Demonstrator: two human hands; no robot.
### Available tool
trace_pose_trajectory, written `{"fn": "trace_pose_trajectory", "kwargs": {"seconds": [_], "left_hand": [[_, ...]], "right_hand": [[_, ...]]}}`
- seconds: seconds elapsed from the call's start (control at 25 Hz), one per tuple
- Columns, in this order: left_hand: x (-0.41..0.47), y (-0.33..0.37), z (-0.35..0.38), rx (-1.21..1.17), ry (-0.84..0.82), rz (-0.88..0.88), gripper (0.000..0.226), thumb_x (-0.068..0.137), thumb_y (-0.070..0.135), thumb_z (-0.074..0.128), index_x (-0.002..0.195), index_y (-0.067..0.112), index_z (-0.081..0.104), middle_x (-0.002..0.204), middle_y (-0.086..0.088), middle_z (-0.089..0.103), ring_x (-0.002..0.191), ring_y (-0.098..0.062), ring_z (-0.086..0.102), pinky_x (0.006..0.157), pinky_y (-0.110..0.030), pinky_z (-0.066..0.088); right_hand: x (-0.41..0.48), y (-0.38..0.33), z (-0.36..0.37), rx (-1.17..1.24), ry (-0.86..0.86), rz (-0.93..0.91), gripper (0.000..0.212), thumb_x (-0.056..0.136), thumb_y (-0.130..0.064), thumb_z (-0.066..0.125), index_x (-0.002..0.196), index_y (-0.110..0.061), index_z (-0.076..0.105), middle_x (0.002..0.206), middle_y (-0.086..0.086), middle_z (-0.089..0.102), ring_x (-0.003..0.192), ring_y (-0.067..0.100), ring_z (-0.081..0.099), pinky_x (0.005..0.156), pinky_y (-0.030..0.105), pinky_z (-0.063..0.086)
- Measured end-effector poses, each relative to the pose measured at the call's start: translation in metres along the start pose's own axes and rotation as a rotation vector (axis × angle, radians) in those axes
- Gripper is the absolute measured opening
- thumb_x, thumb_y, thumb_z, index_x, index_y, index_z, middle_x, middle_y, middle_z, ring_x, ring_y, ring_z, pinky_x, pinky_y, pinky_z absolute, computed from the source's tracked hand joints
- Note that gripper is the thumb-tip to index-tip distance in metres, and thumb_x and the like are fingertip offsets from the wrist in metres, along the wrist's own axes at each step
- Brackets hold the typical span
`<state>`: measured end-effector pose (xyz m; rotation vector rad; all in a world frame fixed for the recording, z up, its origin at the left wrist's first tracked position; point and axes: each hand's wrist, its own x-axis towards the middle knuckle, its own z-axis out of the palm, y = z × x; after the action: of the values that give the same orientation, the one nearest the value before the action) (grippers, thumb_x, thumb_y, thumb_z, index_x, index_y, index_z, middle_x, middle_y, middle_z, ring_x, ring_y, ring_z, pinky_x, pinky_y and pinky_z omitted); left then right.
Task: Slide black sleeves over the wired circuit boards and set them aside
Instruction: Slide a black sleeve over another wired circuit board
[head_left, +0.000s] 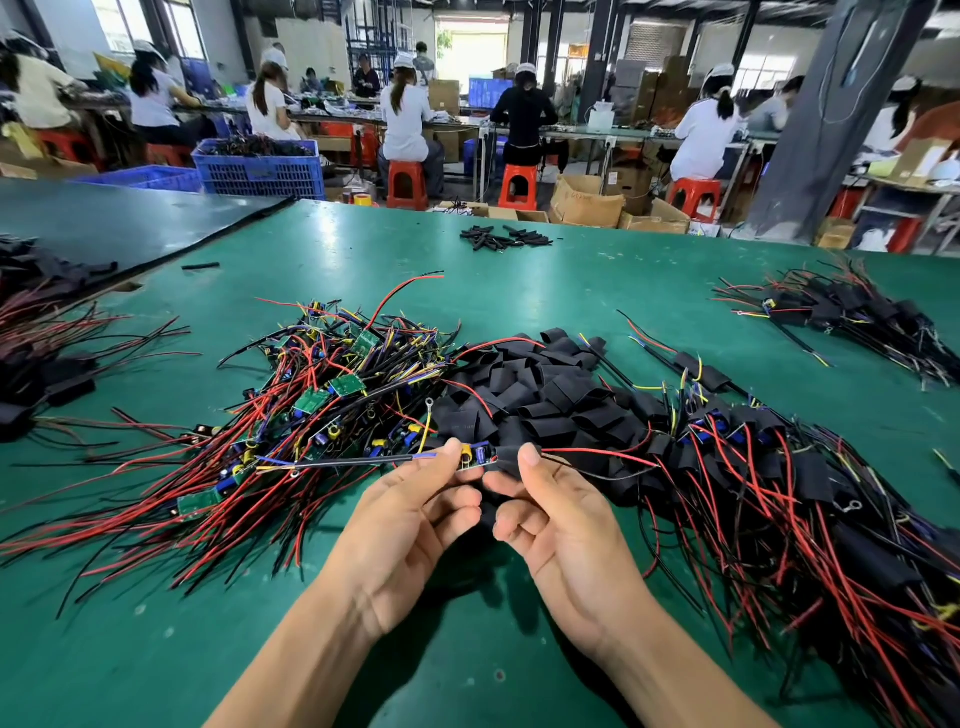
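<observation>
We hold a small board (475, 460) just above the green table (467, 649). Our left hand (410, 525) pinches one end of it between thumb and first finger. Our right hand (561, 525) pinches a black sleeve (511, 456) at the board's other end. The other fingers curl loosely.

The board looks light but easy to break, with little parts sticking up, so we think its edges are the best place to hold. The sleeve looks soft and floppy. The wires bend and may tangle.

A heap of bare boards (332, 395) lies to the left, with loose sleeves (530, 395) beside it. Far behind, people sit on red stools (408, 184).
</observation>
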<state>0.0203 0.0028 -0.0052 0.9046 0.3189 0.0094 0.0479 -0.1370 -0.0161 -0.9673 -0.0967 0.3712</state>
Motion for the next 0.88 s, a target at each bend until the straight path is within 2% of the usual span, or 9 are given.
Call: {"fn": "trace_pose_trajectory", "kwargs": {"seconds": [0.16, 0.28, 0.4, 0.52, 0.64, 0.88], "left_hand": [[-0.0007, 0.0003, 0.0004, 0.003, 0.018, 0.019, 0.019, 0.077, 0.026, 0.072, 0.082, 0.008, 0.068, 0.073, -0.007, 0.069, 0.05, -0.008, 0.06, 0.052, -0.02, 0.057], [-0.0018, -0.0001, 0.001, 0.042, 0.02, 0.046, 0.023, 0.078, 0.028, 0.071, 0.084, 0.006, 0.067, 0.072, -0.008, 0.069, 0.051, -0.009, 0.059, 0.052, -0.02, 0.056], [-0.0038, -0.0001, 0.0018, 0.068, 0.01, 0.074, 0.025, 0.077, 0.028, 0.071, 0.081, 0.003, 0.068, 0.071, -0.01, 0.068, 0.051, -0.011, 0.06, 0.051, -0.02, 0.055], [-0.0054, 0.0003, 0.0023, 0.09, -0.006, 0.08, 0.025, 0.077, 0.027, 0.071, 0.076, 0.003, 0.071, 0.069, -0.015, 0.066, 0.051, -0.014, 0.061, 0.05, -0.021, 0.054], [-0.0054, 0.0006, 0.0005, 0.137, -0.036, 0.07, 0.031, 0.078, 0.031, 0.071, 0.081, 0.001, 0.067, 0.067, -0.015, 0.061, 0.051, -0.016, 0.056, 0.052, -0.022, 0.053], [-0.0049, 0.0017, -0.0027, 0.153, -0.119, 0.029, 0.024, 0.077, 0.031, 0.074, 0.079, 0.009, 0.066, 0.069, -0.005, 0.059, 0.053, -0.012, 0.053, 0.053, -0.021, 0.05]], "right_hand": [[-0.0002, 0.0013, -0.0004, 0.019, -0.034, 0.0, 0.019, 0.079, -0.027, 0.071, 0.086, -0.011, 0.065, 0.094, 0.021, 0.074, 0.048, 0.015, 0.058, 0.055, 0.024, 0.053], [-0.0001, -0.0015, -0.001, -0.039, -0.051, -0.028, 0.011, 0.079, -0.029, 0.072, 0.074, -0.02, 0.074, 0.089, 0.019, 0.074, 0.047, 0.015, 0.058, 0.056, 0.024, 0.053], [0.0019, -0.0018, -0.0022, -0.103, -0.032, -0.067, 0.011, 0.081, -0.024, 0.081, 0.073, -0.021, 0.073, 0.087, 0.022, 0.074, 0.046, 0.018, 0.058, 0.052, 0.025, 0.052], [0.0037, 0.0006, -0.0027, -0.143, -0.025, -0.115, 0.007, 0.081, -0.023, 0.075, 0.074, -0.023, 0.073, 0.085, 0.023, 0.074, 0.044, 0.019, 0.057, 0.048, 0.026, 0.051], [0.0043, 0.0039, -0.0043, -0.162, 0.007, -0.151, 0.006, 0.079, -0.029, 0.077, 0.074, -0.028, 0.072, 0.085, 0.022, 0.074, 0.045, 0.019, 0.057, 0.048, 0.026, 0.05], [0.0048, 0.0058, -0.0091, -0.228, 0.036, -0.202, 0.02, 0.071, -0.048, 0.08, 0.08, -0.032, 0.07, 0.087, 0.017, 0.076, 0.048, 0.018, 0.057, 0.052, 0.026, 0.046]]}}
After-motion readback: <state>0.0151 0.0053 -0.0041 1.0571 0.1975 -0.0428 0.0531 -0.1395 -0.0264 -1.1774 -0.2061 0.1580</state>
